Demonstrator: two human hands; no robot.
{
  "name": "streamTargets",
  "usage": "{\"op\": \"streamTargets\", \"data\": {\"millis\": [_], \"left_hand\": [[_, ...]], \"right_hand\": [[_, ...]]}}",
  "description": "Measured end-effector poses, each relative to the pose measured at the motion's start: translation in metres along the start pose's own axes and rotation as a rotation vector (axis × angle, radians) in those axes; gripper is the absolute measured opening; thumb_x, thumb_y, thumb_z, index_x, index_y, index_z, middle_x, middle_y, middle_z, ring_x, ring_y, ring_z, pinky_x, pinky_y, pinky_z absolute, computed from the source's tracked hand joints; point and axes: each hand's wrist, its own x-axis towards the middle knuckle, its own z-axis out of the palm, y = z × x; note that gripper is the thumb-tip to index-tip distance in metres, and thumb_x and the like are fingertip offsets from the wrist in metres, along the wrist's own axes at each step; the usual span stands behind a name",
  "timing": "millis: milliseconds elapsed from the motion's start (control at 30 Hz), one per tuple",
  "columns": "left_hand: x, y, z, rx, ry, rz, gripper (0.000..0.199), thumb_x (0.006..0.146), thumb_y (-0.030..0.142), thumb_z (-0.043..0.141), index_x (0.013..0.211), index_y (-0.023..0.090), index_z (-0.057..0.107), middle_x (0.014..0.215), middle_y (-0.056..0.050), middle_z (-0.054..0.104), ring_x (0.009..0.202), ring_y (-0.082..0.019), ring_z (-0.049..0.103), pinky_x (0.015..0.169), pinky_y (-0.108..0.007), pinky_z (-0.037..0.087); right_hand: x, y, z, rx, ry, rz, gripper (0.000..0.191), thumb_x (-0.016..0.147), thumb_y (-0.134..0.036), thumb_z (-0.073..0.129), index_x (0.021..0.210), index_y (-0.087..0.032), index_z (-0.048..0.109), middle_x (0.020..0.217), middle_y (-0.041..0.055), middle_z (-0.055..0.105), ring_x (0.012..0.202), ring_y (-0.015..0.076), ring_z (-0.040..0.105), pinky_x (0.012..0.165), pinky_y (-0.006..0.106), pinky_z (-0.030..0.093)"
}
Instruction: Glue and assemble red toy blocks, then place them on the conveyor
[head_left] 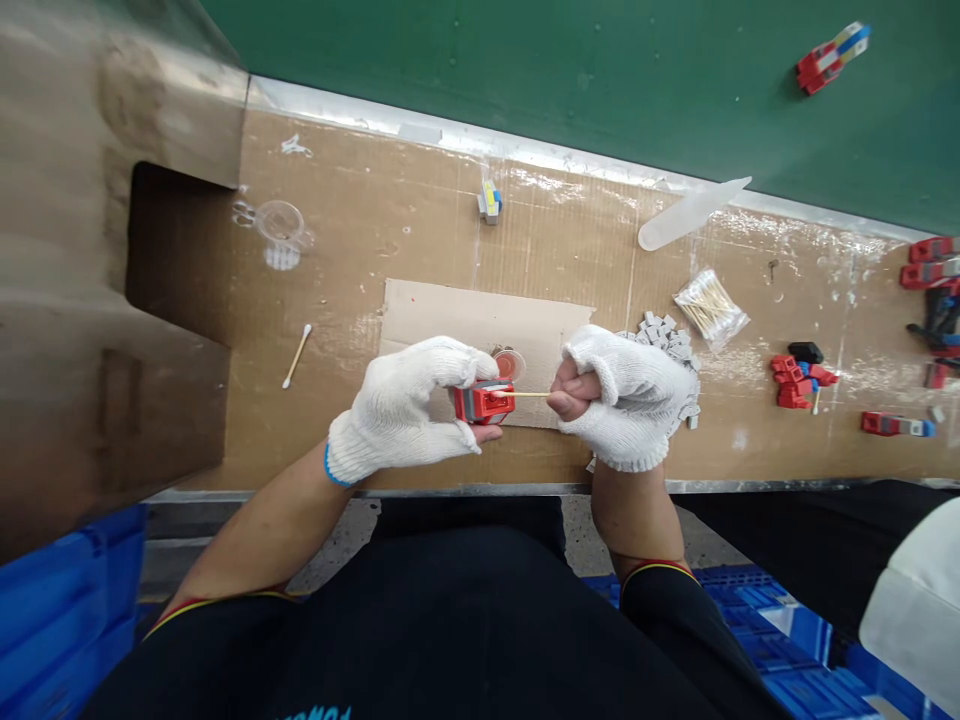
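White-gloved left hand (412, 405) grips a boxy red-and-grey plastic part (469, 404) over the pale cardboard sheet (442, 315); white-gloved right hand (622, 395), at the sheet's right edge, pinches a yellowish-stemmed swab (531, 394), tip at the part. Judged step: swabbing; next move needs light strokes.

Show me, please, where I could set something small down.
The brown cardboard looks bare between the leftmost white-tipped cotton swab and the left hand, and between the small grey, yellow and blue block and the translucent plastic blade. Piled small grey blocks crowd the space by the right hand.
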Motion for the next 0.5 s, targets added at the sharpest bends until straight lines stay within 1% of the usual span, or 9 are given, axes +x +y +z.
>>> {"op": "streamTargets", "data": {"millis": [100, 200, 267, 400, 433, 500], "left_hand": [[-0.0006, -0.0005, -0.0003, 0.008, 0.005, -0.002, 0.033, 0.095, 0.038, 0.100, 0.105, 0.029, 0.070, 0.114, -0.010, 0.092, 0.096, -0.032, 0.091, 0.081, -0.052, 0.082], [-0.0010, 0.0000, -0.0016, 0.010, -0.005, -0.005, 0.032, 0.096, 0.038, 0.099, 0.102, 0.029, 0.069, 0.115, -0.010, 0.092, 0.097, -0.032, 0.091, 0.081, -0.052, 0.082], [-0.0010, 0.0006, -0.0030, 0.009, -0.008, -0.010, 0.033, 0.096, 0.038, 0.099, 0.100, 0.029, 0.068, 0.115, -0.010, 0.092, 0.098, -0.032, 0.091, 0.083, -0.052, 0.082], [-0.0012, 0.0008, -0.0036, -0.028, -0.014, -0.027, 0.033, 0.092, 0.035, 0.104, 0.100, 0.027, 0.073, 0.114, -0.010, 0.092, 0.101, -0.032, 0.091, 0.089, -0.050, 0.081], [-0.0013, 0.0004, -0.0024, -0.053, -0.008, -0.046, 0.033, 0.090, 0.034, 0.105, 0.100, 0.026, 0.075, 0.112, -0.010, 0.092, 0.101, -0.032, 0.091, 0.090, -0.050, 0.080], [-0.0016, -0.0008, 0.0018, -0.163, 0.051, -0.144, 0.038, 0.082, 0.036, 0.111, 0.094, 0.026, 0.076, 0.104, -0.009, 0.091, 0.098, -0.031, 0.090, 0.090, -0.049, 0.079]], "right_hand": [[-0.0002, 0.0011, -0.0002, 0.010, 0.021, -0.034, 0.025, 0.091, -0.023, 0.097, 0.072, -0.028, 0.083, 0.062, -0.0041, 0.074, 0.049, 0.0121, 0.061, 0.057, 0.029, 0.061], [-0.0023, 0.0029, -0.0008, -0.027, 0.014, -0.025, 0.027, 0.091, -0.027, 0.098, 0.070, -0.028, 0.082, 0.060, -0.0043, 0.072, 0.047, 0.0117, 0.058, 0.057, 0.030, 0.062], [-0.0034, 0.0034, -0.0012, -0.046, 0.019, -0.029, 0.029, 0.093, -0.030, 0.097, 0.069, -0.027, 0.081, 0.060, -0.0038, 0.072, 0.048, 0.0122, 0.060, 0.058, 0.030, 0.063], [-0.0019, 0.0019, -0.0023, -0.039, 0.040, -0.070, 0.025, 0.093, -0.025, 0.097, 0.073, -0.027, 0.082, 0.065, -0.0030, 0.077, 0.053, 0.0133, 0.068, 0.058, 0.028, 0.063], [-0.0006, 0.0012, -0.0027, -0.043, 0.034, -0.078, 0.026, 0.093, -0.024, 0.097, 0.073, -0.026, 0.082, 0.065, -0.0029, 0.077, 0.053, 0.0131, 0.068, 0.057, 0.027, 0.062], [0.0027, -0.0005, -0.0035, -0.050, 0.010, -0.092, 0.031, 0.095, -0.026, 0.097, 0.070, -0.026, 0.079, 0.064, -0.0032, 0.076, 0.052, 0.0121, 0.067, 0.055, 0.026, 0.060]]}}
